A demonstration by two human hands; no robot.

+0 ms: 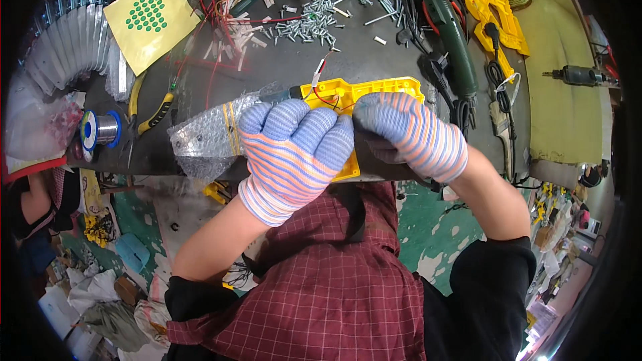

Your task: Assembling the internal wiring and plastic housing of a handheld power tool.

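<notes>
A yellow plastic tool housing (391,87) lies open at the table's front edge, with thin red and black wires inside it. A bubble-wrapped metal part (204,135), bound with yellow bands, extends from its left. My left hand (297,144), in a striped knit glove, is closed over the housing's near-left part, fingers bent. My right hand (411,130), in a matching glove, is curled against the housing's right side; its fingertips and anything between them are hidden. A white connector sleeve (318,72) on wires stands up from the housing just beyond my left fingers.
Beyond the hands lie loose screws (314,23) and red wires with white sleeves (231,37). A dark green power tool (451,40) with cables is at the right. Yellow-handled pliers (158,115), a solder spool (100,130) and stacked metal plates (70,43) stand left.
</notes>
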